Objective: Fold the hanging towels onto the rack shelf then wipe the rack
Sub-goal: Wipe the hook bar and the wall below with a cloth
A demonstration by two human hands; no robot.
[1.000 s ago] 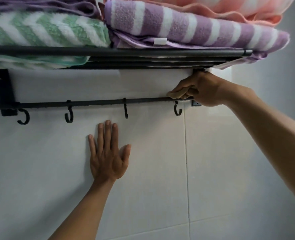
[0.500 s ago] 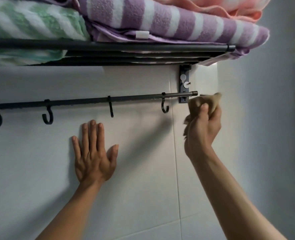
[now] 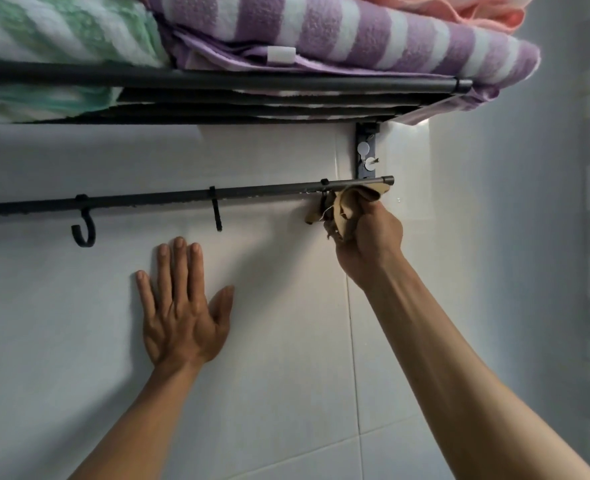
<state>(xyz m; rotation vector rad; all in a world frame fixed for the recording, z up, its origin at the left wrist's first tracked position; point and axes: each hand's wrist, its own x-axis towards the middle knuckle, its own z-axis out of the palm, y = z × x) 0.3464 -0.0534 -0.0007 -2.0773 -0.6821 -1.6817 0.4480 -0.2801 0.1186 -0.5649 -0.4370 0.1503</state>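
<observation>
1. At three o'clock of centre: right hand, fingers curled and clamped on tan cloth; cloth bunched, pressed against right end of lower rail and draped over rightmost hook.
2. At seven o'clock of centre: left hand, fingers straight and close together, thumb spread; palm flat on wall tile, holding nothing, well apart from cloth.
3. Along rail toward nine o'clock: middle hook, then curved hook, both bare; no towel hanging.
4. At one o'clock of right hand: wall bracket, fixed to tile, just above rail end.
5. At twelve o'clock: rack shelf, bearing green chevron towel, purple striped towel, pink towel, all folded.
6. Step in hand, judged: folding done; wiping under way at rail's right end.
7. Next move, judged: firm grip kept, cloth drawn along rail toward nine o'clock, worked around each hook.
</observation>
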